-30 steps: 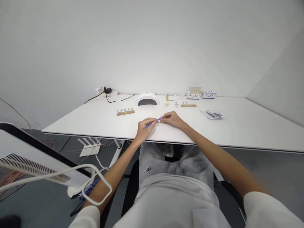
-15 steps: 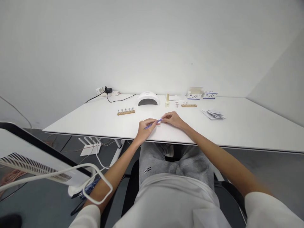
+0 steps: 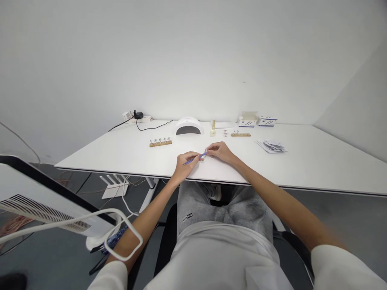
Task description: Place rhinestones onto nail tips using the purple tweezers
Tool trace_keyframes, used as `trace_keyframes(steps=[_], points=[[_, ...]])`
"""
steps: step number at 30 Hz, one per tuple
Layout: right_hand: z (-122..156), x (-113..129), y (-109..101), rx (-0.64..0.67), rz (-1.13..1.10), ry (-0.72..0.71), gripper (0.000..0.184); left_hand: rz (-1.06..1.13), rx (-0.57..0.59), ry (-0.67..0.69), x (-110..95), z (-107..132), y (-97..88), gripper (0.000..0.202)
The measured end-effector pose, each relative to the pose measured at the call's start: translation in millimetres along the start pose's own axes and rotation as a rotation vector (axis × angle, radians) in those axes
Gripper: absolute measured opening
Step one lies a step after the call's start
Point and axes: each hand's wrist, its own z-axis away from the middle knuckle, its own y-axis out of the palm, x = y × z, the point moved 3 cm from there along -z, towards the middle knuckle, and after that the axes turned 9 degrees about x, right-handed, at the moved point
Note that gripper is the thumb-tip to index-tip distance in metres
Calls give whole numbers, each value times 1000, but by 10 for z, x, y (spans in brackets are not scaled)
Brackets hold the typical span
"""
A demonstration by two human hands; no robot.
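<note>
Gripping one purple stick point(image 3: 195, 158) — left hand point(image 3: 184, 166), right hand point(image 3: 221, 152) touching.

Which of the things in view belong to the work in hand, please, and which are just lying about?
In use: thin purple tool, held in the left hand; right hand at its tip.
Lying about: white lamp, near wooden rack, far wooden rack, small bottle, boxes, packets, power strip.

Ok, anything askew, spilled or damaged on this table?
Nothing stands out. The left hand holds a purple stick, its tip at the right hand; the lamp and the wooden rack sit upright on the table. Only the packets lie loosely heaped.
</note>
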Motion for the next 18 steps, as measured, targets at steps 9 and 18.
trace_keyframes(steps=[9, 18], points=[[-33, -63, -24, 13, -9, 0, 22, 23, -16, -55, 17, 2, 6, 17], [-14, -45, 3, 50, 95, -8, 23, 29, -80, -15, -14, 5, -14, 19]])
